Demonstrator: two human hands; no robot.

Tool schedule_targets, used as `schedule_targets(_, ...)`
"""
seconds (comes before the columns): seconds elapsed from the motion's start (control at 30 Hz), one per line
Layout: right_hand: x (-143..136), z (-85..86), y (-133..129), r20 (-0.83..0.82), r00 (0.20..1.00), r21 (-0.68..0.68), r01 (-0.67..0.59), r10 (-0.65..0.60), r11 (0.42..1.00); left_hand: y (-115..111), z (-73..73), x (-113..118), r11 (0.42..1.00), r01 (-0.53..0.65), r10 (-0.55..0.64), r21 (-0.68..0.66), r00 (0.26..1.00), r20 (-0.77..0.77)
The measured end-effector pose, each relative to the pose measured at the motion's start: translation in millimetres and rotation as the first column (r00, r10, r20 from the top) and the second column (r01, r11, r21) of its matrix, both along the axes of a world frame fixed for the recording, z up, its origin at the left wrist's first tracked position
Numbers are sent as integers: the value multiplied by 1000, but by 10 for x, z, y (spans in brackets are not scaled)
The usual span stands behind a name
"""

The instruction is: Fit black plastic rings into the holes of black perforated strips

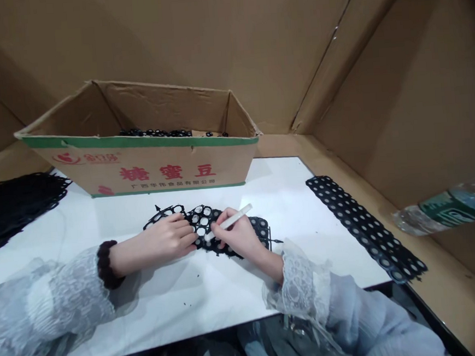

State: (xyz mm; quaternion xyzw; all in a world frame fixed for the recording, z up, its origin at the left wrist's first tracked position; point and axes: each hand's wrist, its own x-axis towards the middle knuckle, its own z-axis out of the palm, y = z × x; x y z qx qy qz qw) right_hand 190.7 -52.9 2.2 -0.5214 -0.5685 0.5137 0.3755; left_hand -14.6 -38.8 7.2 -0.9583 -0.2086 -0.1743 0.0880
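Note:
A black sheet full of round holes (pixel 202 220) lies across the white tabletop in front of me, slightly curved, with small pointed tabs at its ends. My left hand (pixel 170 238) is closed over its left part, the fingers curled onto it; the fingertips are partly hidden. In my right hand (pixel 237 235) is a slim white pen-like stick (pixel 236 216), pinched between thumb and fingers, its lower tip at the holes near the sheet's middle. Some holes to the left look white, while those to the right look filled with grey.
Behind my hands stands an open cardboard box (pixel 149 163) with black ring-like pieces inside. A stack of black sheets (pixel 18 209) lies at the left. On the right are another holed black strip (pixel 360 223) and a plastic bottle (pixel 449 208) on its side. Cardboard walls surround the white table (pixel 165 310).

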Motion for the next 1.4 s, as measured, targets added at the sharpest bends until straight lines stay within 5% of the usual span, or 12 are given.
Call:
schedule_targets(0.23, -47, -72, -6, -9, 998, 27, 62, -62, 998, -76, -102, 74, 994, -51, 52, 93, 999, -15)
schedule_targets(0.47, -91, -96, -16, 38, 997, 29, 67, -68, 997, -41, -88, 0, 981, 60, -39, 185, 993, -113)
schedule_targets(0.63, -109, -82, -37, 166, 985, 231, 11, -51, 973, -92, -160, 91, 946, -114, 125, 304, 992, -15)
schedule_targets(0.73, -110, -72, -56, 180, 983, 264, -2, -48, 964, -106, -165, 128, 941, -216, 219, 260, 976, 19)
schedule_targets(0.93, -111, -70, -76, 168, 984, 238, 21, -62, 971, -129, -83, 83, 988, -72, 84, 139, 993, -83)
schedule_targets(1.03, -108, -66, -85, 144, 988, 248, 14, -51, 969, -148, -58, 87, 990, -138, 139, 18, 989, -57)
schedule_targets(1.13, -99, -68, -96, 123, 992, 254, -2, -31, 967, -128, -48, 118, 949, -260, 265, -181, 964, 7)
schedule_targets(1.27, -86, -92, -102, 151, 988, 269, -23, -19, 963, -111, -1, 149, 813, -366, 405, -453, 914, -11)
schedule_targets(1.33, -84, -108, -101, 162, 987, 280, -27, -20, 960, -124, 82, 123, 821, -407, 454, -401, 890, 27)
schedule_targets(1.4, -85, -115, -102, 153, 988, 287, -32, -13, 957, -105, 245, 42, 854, -484, 513, -192, 844, 158)
